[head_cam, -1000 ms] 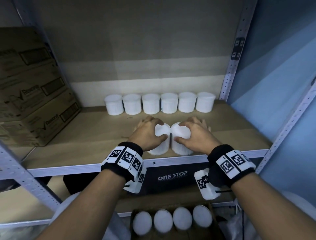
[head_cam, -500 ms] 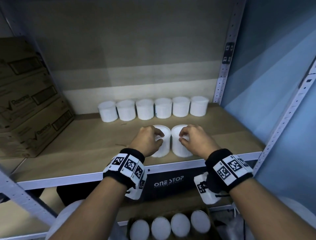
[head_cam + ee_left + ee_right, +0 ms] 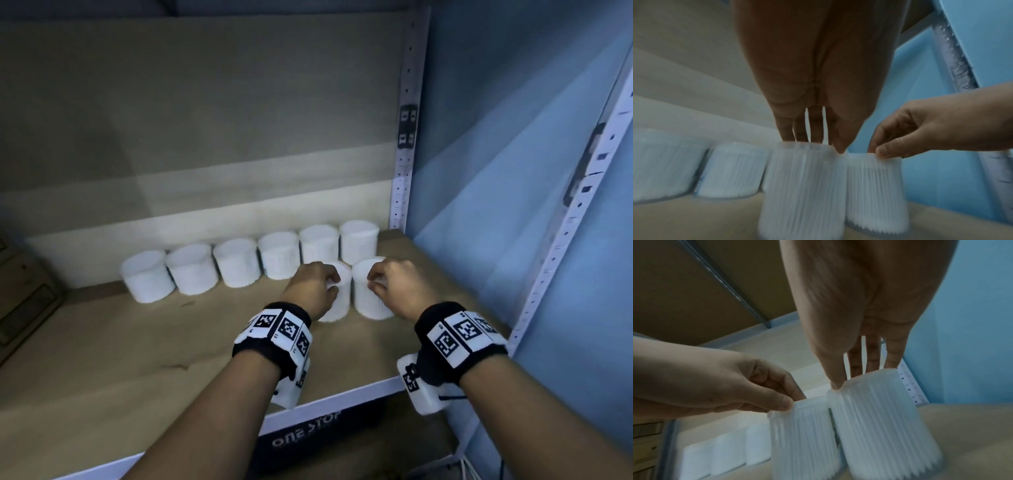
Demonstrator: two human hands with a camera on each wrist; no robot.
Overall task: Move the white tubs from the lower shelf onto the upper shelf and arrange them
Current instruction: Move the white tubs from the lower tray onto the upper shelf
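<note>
Six white tubs stand in a row (image 3: 250,262) along the back of the upper shelf (image 3: 102,342), touching or nearly touching one another, and two more stand side by side just in front of the row's right end. The left hand (image 3: 313,287) pinches the rim of the left front tub (image 3: 337,301) from above, fingertips (image 3: 789,136) curled over its far edge and thumb on the near edge; the right hand (image 3: 394,286) holds the right front tub (image 3: 368,298) the same way. Both tubs look to be sitting on the board, so eight are up, and the step in hand seems to be nudging this pair into a second row. How many remain below cannot be told, since the lower shelf is out of view. Open board lies to the left of the pair and toward the front lip; to the right, the upright post (image 3: 406,137) and blue wall (image 3: 513,171) leave little room
</note>
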